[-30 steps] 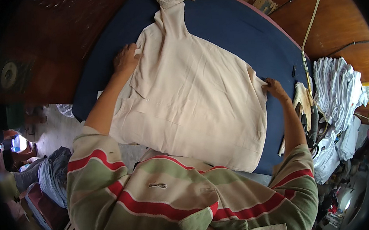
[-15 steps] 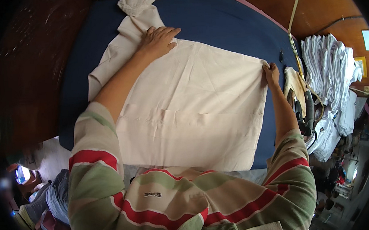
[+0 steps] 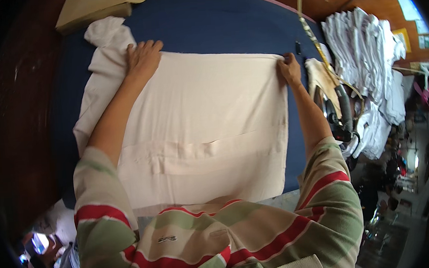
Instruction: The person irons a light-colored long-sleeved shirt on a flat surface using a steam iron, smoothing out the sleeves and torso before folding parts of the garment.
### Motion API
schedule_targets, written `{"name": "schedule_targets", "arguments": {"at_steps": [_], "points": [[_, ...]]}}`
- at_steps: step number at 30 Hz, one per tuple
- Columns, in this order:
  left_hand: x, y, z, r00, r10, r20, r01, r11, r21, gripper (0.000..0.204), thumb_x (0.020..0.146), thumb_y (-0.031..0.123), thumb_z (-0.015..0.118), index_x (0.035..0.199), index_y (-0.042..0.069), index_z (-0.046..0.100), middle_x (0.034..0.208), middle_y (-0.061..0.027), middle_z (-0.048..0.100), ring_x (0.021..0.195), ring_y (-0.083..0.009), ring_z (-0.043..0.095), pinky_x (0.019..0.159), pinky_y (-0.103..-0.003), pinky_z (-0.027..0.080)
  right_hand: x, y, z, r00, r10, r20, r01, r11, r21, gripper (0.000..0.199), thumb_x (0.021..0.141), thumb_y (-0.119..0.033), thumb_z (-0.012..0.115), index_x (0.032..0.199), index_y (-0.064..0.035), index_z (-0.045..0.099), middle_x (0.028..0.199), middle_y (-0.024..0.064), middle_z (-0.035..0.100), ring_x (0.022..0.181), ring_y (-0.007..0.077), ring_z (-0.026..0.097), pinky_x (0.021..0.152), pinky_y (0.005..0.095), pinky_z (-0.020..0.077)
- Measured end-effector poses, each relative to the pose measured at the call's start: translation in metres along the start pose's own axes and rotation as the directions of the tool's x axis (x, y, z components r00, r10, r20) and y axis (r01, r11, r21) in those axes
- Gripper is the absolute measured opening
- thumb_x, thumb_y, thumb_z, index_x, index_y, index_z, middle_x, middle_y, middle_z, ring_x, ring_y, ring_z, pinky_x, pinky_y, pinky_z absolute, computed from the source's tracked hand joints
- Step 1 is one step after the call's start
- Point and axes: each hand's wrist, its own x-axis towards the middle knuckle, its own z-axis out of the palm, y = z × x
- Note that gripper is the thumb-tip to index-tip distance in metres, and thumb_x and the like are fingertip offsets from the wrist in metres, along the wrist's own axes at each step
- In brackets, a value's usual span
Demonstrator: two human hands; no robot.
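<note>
A pale cream garment (image 3: 207,99) lies spread over a dark blue table cover, its near edge hanging close to my body. My left hand (image 3: 144,58) rests flat on its far left part, fingers stretched out. Beyond that hand, a bunched section (image 3: 105,34) of the same cloth trails to the far left. At the far right corner, my right hand (image 3: 290,69) pinches the garment between thumb and fingers. The far edge runs nearly straight between both hands. A horizontal seam or fold with small wrinkles crosses the cloth's middle.
A cardboard box (image 3: 94,8) sits at the far left of the blue cover (image 3: 216,19). To the right are a steam iron (image 3: 343,134) with a hose, a small black object (image 3: 298,47), and several hanging white garments (image 3: 363,54).
The cloth between my hands has become tauter and its diagonal creases have smoothed out. The whole view has shifted, so more of the box shows. Both hands keep their places on the cloth.
</note>
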Motion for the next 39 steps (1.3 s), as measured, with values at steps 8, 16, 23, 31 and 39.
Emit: {"name": "schedule_targets", "arguments": {"at_steps": [8, 16, 23, 31, 39], "points": [[0.009, 0.014, 0.002, 0.99, 0.009, -0.142, -0.042, 0.971, -0.235, 0.03, 0.081, 0.018, 0.059, 0.111, 0.014, 0.061, 0.11, -0.0016, 0.059, 0.109, -0.018, 0.051, 0.1, -0.045, 0.027, 0.097, 0.094, 0.016, 0.984, -0.123, -0.132, 0.094, 0.974, -0.207, 0.054, 0.082, -0.025, 0.06, 0.126, 0.0012, 0.043, 0.115, 0.024, 0.053, 0.106, 0.04, 0.052, 0.091, 0.0447, 0.0411], [0.021, 0.016, -0.006, 0.988, 0.139, 0.073, -0.1, 0.918, -0.384, 0.014, 0.079, 0.021, 0.064, 0.086, 0.01, 0.066, 0.086, -0.0005, 0.064, 0.087, -0.017, 0.058, 0.087, -0.038, 0.034, 0.08, 0.073, 0.002, 0.917, -0.371, -0.149, 0.353, 0.926, -0.132, 0.027, 0.082, -0.016, 0.059, 0.102, 0.001, 0.058, 0.089, 0.0219, 0.062, 0.091, 0.0384, 0.058, 0.082, 0.0417, 0.0456], [0.029, 0.008, 0.007, 0.981, 0.16, 0.109, -0.063, 0.796, -0.602, 0.012, 0.081, 0.016, 0.062, 0.081, 0.005, 0.061, 0.071, -0.0016, 0.058, 0.064, -0.0137, 0.053, 0.065, -0.028, 0.041, 0.05, 0.044, -0.007, 0.981, -0.111, -0.157, 0.174, 0.864, 0.472, 0.027, 0.088, -0.009, 0.046, 0.112, 0.0012, 0.053, 0.094, 0.01, 0.063, 0.081, 0.0182, 0.059, 0.073, 0.0269, 0.0455], [0.044, -0.006, 0.01, 0.955, 0.197, 0.22, 0.052, 0.622, -0.782, 0.014, 0.085, 0.016, 0.058, 0.081, 0.003, 0.056, 0.063, 0.0035, 0.048, 0.06, -0.0066, 0.042, 0.057, -0.024, 0.036, -0.09, -0.153, 0.019, 0.901, -0.39, 0.188, 0.248, 0.821, 0.514, 0.029, 0.09, -0.025, 0.054, 0.108, -0.0034, 0.058, 0.088, 0.0168, 0.065, 0.081, 0.0255, 0.063, 0.073, 0.0334, 0.0472], [0.048, -0.012, 0.024, 0.974, 0.164, 0.153, 0.049, 0.51, -0.859, 0.018, 0.088, 0.021, 0.056, 0.084, 0.003, 0.057, 0.068, 0.0018, 0.049, 0.06, -0.0049, 0.041, 0.054, -0.023, 0.035, -0.104, -0.225, 0.037, 0.865, -0.322, 0.385, 0.211, 0.929, 0.303, 0.038, 0.088, -0.037, 0.053, 0.1, -0.0026, 0.064, 0.072, 0.0143, 0.063, 0.067, 0.0285, 0.06, 0.063, 0.0364, 0.0461]]}}
